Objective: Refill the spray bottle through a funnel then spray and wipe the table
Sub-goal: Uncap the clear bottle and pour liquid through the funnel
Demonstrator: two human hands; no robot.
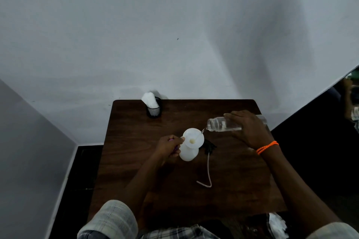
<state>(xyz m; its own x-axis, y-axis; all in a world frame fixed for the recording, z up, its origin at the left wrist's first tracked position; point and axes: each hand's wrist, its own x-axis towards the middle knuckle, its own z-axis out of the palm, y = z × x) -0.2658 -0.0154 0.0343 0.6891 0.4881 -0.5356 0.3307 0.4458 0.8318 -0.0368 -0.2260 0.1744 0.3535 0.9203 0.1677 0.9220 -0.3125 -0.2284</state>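
**Pouring water through the funnel**

Our right hand (pixel 247 129) tips a clear bottle (pixel 223 124), water streaming into the white funnel (pixel 193 137) seated in the spray bottle (pixel 188 153), which our left hand (pixel 168 148) grips on the wooden table (pixel 136 170).

The surface (pixel 136 161) looked like dark, matt wood grain, the spray bottle (pixel 188 153) and funnel (pixel 193 137) like milky matt plastic, the tilted water bottle (pixel 217 125) like clear glossy plastic, and the black cup (pixel 154 110) like fine metal mesh.
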